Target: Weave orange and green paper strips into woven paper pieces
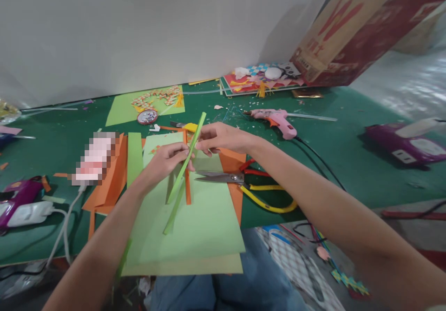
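Near a dish [147,123] of bits [147,116], left hand [167,158] pinches a green strip [178,180], right hand [223,136] alongside, grip unclear

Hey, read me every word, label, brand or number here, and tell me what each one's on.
"nt", as best I can tell: red lettering on the tan face of the tan-and-red box; the big red strokes above it, I can't make out.
Too small to read: the small dark label near the box's bottom corner.
Unreadable: the pixelated patch at left.
Nothing else is legible.
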### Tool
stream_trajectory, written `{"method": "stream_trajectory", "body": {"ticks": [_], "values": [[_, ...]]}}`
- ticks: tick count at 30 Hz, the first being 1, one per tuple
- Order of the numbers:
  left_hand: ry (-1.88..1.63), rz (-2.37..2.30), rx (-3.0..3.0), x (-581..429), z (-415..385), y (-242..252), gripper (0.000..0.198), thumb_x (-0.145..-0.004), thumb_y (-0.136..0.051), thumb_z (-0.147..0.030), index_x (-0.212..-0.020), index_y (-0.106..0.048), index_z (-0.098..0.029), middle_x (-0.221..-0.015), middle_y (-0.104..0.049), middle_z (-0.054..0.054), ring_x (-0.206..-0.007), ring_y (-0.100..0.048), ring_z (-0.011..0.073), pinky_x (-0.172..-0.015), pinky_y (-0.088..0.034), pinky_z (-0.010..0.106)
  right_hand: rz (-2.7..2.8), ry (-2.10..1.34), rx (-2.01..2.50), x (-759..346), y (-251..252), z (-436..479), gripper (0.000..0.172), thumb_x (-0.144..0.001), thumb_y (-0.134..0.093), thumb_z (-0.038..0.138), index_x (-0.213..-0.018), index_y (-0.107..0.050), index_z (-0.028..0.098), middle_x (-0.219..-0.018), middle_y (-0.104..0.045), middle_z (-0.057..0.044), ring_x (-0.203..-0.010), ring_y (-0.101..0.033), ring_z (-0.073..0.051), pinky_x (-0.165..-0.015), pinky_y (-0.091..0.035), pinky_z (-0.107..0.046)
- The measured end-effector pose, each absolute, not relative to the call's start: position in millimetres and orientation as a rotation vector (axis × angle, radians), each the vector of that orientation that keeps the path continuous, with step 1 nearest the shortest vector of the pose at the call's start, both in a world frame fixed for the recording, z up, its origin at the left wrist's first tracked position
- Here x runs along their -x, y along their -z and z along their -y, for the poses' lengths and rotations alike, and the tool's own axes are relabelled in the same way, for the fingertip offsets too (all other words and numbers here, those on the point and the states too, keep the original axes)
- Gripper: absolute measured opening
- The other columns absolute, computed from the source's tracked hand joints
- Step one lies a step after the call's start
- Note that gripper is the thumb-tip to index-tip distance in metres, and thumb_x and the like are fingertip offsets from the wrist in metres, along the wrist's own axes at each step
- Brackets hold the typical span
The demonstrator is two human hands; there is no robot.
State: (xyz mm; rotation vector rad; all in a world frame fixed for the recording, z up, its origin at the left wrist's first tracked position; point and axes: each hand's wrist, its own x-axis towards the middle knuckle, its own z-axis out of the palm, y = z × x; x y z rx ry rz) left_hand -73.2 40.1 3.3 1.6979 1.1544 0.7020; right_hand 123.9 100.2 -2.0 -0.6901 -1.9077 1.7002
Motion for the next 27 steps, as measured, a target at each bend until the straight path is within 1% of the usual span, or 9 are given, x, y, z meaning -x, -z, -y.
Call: {"method": "stream_trajectory", "body": {"ticks": [7,11,13,15,17,19,21,24,27], "values": [[-0.656,-1.15,-1.718,72.4,-39.6,-2.4,0.024,-0.086,-0.05,-0.034,-0.072,-0.06,-0.017,-0.066,-0.068,0.002,-0.068,-0.062,0.0164,-0.072,-0.043,0.03,1.956,-1.624,0.744,-122.8,3.7,-100.4,0.021,-0.075,-0.069,0.031,-0.071,-0.064,0.012,-0.052,-0.057,0.002,-0.047,-0.046,-0.005,-0.044,-0.033,-0.019],[-0.675,-1.106,-1.623,72.4,-40.4,-0.7,0.032,-0.088,-0.045,-0.039,-0.076,-0.063,-0.016,-0.065,-0.067,0.004,-0.068,-0.063,0.0178,-0.072,-0.046,0.031,1.956,-1.598,0.795,-121.8,-0.1,-98.9,0.021,-0.074,-0.069,0.032,-0.07,-0.064,0.011,-0.049,-0.055,0.003,-0.045,-0.044,-0.005,-0.043,-0.032,-0.02],[-0.685,-1.113,-1.641,72.3,-39.9,-0.9,0.035,-0.089,-0.045,-0.042,-0.074,-0.063,-0.016,-0.065,-0.067,0.004,-0.067,-0.062,0.0178,-0.069,-0.045,0.03,1.964,-1.575,0.819,-121.3,-1.1,-98.2,0.023,-0.073,-0.069,0.032,-0.066,-0.063,0.012,-0.048,-0.054,0.004,-0.044,-0.043,-0.005,-0.043,-0.032,-0.02],[-0.68,-1.168,-1.718,71.9,-38.8,-1.9,0.036,-0.088,-0.047,-0.043,-0.071,-0.063,-0.016,-0.064,-0.067,0.004,-0.062,-0.058,0.0155,-0.062,-0.042,0.028,1.973,-1.553,0.836,-120.7,-0.9,-97.7,0.025,-0.073,-0.069,0.033,-0.062,-0.062,0.012,-0.048,-0.054,0.003,-0.044,-0.042,-0.005,-0.044,-0.032,-0.021],[-0.679,-1.236,-1.767,71.4,-37.5,-2.9,0.034,-0.087,-0.05,-0.041,-0.068,-0.062,-0.016,-0.062,-0.067,0.003,-0.056,-0.05,0.0128,-0.056,-0.036,0.026,1.986,-1.532,0.842,-120.1,0.3,-97.5,0.028,-0.072,-0.07,0.035,-0.059,-0.06,0.013,-0.048,-0.055,0.002,-0.043,-0.042,-0.005,-0.044,-0.031,-0.021],[-0.686,-1.28,-1.767,70.7,-36.8,-3.2,0.031,-0.086,-0.051,-0.039,-0.067,-0.062,-0.016,-0.06,-0.067,0.003,-0.052,-0.043,0.0114,-0.053,-0.032,0.025,2.001,-1.516,0.843,-119.6,1.6,-97.5,0.029,-0.072,-0.07,0.036,-0.057,-0.059,0.013,-0.049,-0.055,0.002,-0.043,-0.041,-0.005,-0.044,-0.031,-0.021],[-0.687,-1.295,-1.761,70.2,-36.9,-2.7,0.03,-0.085,-0.05,-0.037,-0.068,-0.062,-0.016,-0.059,-0.067,0.002,-0.051,-0.04,0.011,-0.051,-0.03,0.025,2.004,-1.513,0.847,-119.0,2.6,-97.4,0.029,-0.071,-0.07,0.036,-0.057,-0.058,0.013,-0.049,-0.055,0.002,-0.043,-0.042,-0.005,-0.044,-0.032,-0.021],[-0.681,-1.297,-1.792,69.9,-38.0,-1.3,0.027,-0.085,-0.05,-0.034,-0.07,-0.063,-0.017,-0.061,-0.068,0.002,-0.051,-0.041,0.0107,-0.051,-0.029,0.025,1.975,-1.539,0.859,-117.3,3.4,-96.4,0.027,-0.071,-0.07,0.035,-0.058,-0.058,0.014,-0.048,-0.055,0.003,-0.043,-0.042,-0.005,-0.044,-0.032,-0.021],[-0.685,-1.283,-1.835,70.3,-38.8,-0.6,0.024,-0.084,-0.05,-0.032,-0.069,-0.062,-0.017,-0.061,-0.067,0.001,-0.053,-0.048,0.0111,-0.052,-0.032,0.025,1.938,-1.569,0.866,-115.4,4.0,-95.2,0.026,-0.069,-0.071,0.032,-0.057,-0.058,0.013,-0.047,-0.054,0.003,-0.042,-0.041,-0.004,-0.044,-0.031,-0.02]]}}
